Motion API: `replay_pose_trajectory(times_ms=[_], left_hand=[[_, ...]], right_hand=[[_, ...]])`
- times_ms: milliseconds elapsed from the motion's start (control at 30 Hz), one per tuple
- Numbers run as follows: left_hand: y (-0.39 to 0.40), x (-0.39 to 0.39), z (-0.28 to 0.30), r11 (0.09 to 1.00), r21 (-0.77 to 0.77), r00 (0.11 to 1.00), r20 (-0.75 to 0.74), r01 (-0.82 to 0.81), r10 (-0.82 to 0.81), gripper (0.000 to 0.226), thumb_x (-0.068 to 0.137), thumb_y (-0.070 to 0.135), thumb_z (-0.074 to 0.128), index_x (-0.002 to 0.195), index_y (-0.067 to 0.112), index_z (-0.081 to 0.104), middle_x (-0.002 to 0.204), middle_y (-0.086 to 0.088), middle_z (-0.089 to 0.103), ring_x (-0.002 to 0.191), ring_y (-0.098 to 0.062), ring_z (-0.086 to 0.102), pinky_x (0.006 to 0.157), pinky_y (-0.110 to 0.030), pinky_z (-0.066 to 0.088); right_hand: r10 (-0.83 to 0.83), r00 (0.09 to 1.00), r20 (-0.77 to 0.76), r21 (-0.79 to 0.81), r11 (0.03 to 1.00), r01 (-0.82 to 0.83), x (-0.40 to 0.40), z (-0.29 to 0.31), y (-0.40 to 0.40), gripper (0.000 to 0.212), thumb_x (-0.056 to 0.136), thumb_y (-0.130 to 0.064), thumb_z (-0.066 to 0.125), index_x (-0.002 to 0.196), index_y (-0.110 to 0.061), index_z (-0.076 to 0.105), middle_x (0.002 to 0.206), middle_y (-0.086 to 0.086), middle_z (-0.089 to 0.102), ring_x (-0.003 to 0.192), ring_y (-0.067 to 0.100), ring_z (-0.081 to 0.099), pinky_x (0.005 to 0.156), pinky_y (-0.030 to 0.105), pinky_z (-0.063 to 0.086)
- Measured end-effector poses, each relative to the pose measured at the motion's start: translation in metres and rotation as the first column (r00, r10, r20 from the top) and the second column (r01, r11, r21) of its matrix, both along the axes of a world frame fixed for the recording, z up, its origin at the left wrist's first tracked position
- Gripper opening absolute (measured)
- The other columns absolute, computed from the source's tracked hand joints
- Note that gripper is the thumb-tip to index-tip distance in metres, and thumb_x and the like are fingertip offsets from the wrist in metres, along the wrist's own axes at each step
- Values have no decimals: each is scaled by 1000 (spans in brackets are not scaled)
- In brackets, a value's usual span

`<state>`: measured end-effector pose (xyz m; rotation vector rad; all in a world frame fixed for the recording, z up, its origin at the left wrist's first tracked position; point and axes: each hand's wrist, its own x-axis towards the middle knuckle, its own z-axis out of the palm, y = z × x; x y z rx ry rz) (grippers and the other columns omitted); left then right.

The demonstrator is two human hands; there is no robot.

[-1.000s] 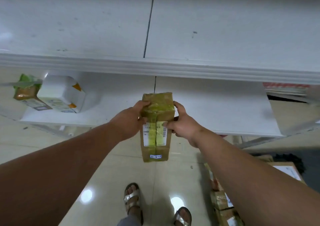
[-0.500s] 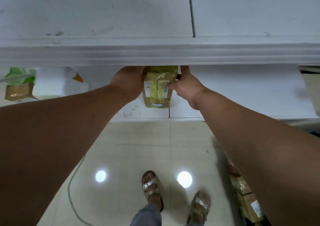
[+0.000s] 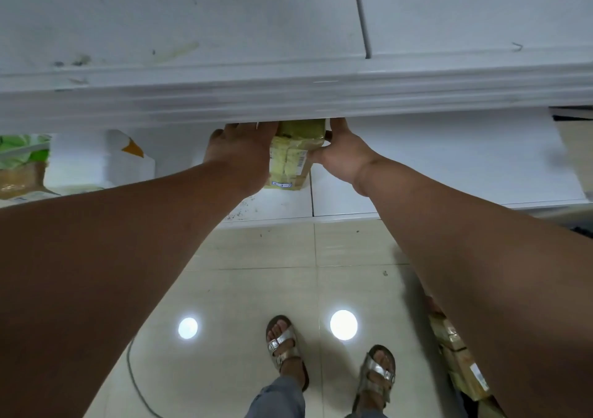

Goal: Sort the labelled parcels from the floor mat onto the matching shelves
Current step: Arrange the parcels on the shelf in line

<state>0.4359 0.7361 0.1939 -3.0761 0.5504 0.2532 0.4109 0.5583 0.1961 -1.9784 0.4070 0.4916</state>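
Two bare hands, one held parcel, two white shelves. The brown cardboard parcel [image 3: 290, 157], wrapped in yellowish tape and bearing a barcode label plus a small handwritten tag at its near end, stands on the lower shelf [image 3: 449, 167], its far end hidden under the front edge of the upper shelf [image 3: 288, 103].

The left hand [image 3: 244, 151] lies against the parcel's left side, fingers extended forward along it and only slightly bent; their tips pass under the upper shelf edge and cannot be seen. The right hand [image 3: 343, 154] presses the parcel's right side, thumb laid across the near top face and the fingers reaching forward beside the box, the tips likewise hidden. The parcel is clamped between the two hands.

On the lower shelf, well to the left, stand two more packages: a white carton [image 3: 99, 164] with an orange mark and, just beside it, a brown-and-green package [image 3: 21, 167]. Several taped brown parcels [image 3: 462, 366] lie on the tiled floor [image 3: 256, 289] at lower right, partly behind the right forearm. Two sandalled feet [image 3: 285, 350] stand on the tiles.
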Motion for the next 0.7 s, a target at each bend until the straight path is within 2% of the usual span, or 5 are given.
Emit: replay_pose_trajectory(times_ms=[233,367,433,533,700], left_hand=[[-2,-10,4,999,5,998,42,54,-54,85,88,18,58,156,33,10,156,-5,23,138,-33,31,113,-45,28],[-2,-16,6,995,48,996,38,84,-86,86,87,23,60,155,34,8,156,-2,18,142,-31,22,119,-48,17],[-1,-21,7,994,55,994,38,97,-100,82,87,24,58,153,33,11,156,-2,17,142,-30,18,120,-49,13],[-3,-29,10,992,68,994,25,104,-106,80,89,27,57,153,33,10,160,-2,6,147,-30,8,121,-49,7],[-13,-47,23,981,130,989,7,143,-145,81,93,31,55,154,34,3,161,-2,-9,150,-28,-3,121,-50,0]], right_hand=[[70,996,52,-93,994,-65,-6,7,0,68,92,-12,59,148,-24,23,119,6,59,103,27,58,86,36,51],[73,995,73,-127,990,-63,-16,14,-5,75,93,-14,59,153,-28,16,113,1,47,96,23,55,77,30,45],[81,995,65,-158,985,-70,-24,16,-8,81,94,-14,57,156,-32,7,125,4,46,89,21,55,76,28,43],[89,995,48,-207,975,-77,-34,17,-13,84,95,-16,56,157,-34,3,153,10,34,108,26,56,84,28,41],[124,992,34,-298,948,-108,-63,19,-22,79,95,-17,55,157,-30,8,159,8,26,136,31,41,99,31,38]])
